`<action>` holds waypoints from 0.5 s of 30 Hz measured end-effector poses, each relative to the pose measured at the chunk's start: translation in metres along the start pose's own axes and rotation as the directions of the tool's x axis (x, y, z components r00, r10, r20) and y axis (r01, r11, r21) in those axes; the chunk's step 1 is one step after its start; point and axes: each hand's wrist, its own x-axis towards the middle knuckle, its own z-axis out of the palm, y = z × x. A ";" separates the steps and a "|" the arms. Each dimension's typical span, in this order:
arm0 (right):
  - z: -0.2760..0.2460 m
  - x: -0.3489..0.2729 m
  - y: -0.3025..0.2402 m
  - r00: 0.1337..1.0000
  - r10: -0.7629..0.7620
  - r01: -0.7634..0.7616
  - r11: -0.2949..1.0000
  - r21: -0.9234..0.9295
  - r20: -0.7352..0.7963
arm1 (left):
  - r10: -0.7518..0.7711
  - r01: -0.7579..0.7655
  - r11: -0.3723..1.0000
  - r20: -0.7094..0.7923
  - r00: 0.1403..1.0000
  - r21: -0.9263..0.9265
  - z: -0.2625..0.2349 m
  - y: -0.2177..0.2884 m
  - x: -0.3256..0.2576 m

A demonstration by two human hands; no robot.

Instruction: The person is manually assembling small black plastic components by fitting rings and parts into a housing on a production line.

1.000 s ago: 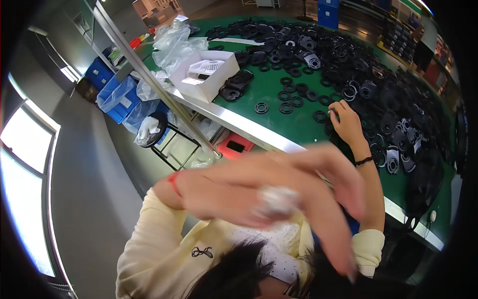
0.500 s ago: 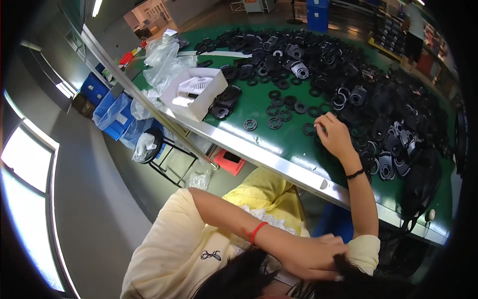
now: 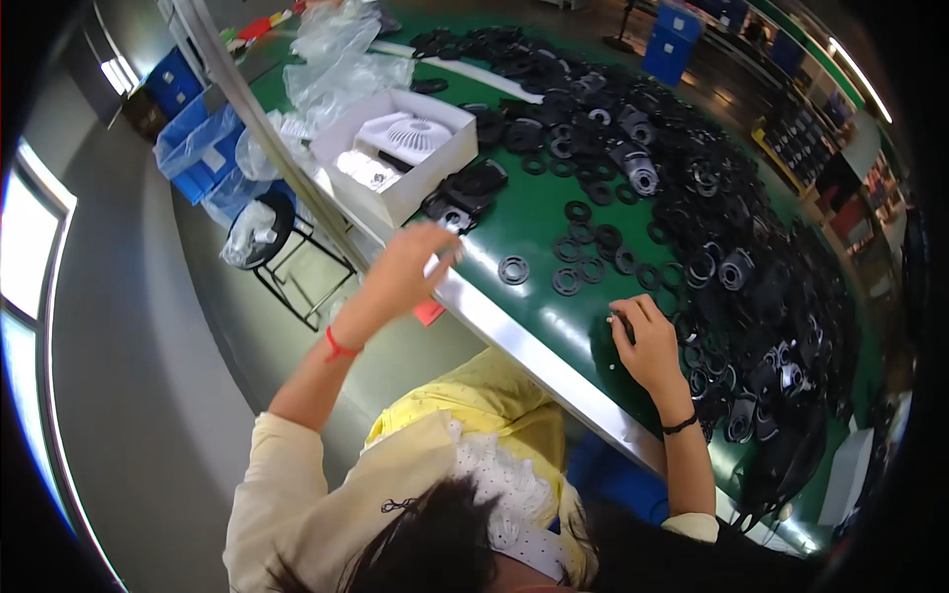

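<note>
The right hand [image 3: 647, 341] lay on the green counter [image 3: 539, 222] with its grip closed on a small black part [image 3: 621, 324], while the left hand [image 3: 407, 267] hovered with a loose, empty grip near black rings [image 3: 513, 270], before the white box [image 3: 395, 168].

One white box [image 3: 395, 168], one stool [image 3: 287, 247], two hands, black rings uncountable.
</note>
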 end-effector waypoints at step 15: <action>0.090 0.073 -0.046 0.944 -0.212 0.239 0.968 -0.079 0.254 | 0.151 -0.153 0.948 0.028 0.988 0.281 0.031 -0.058 0.004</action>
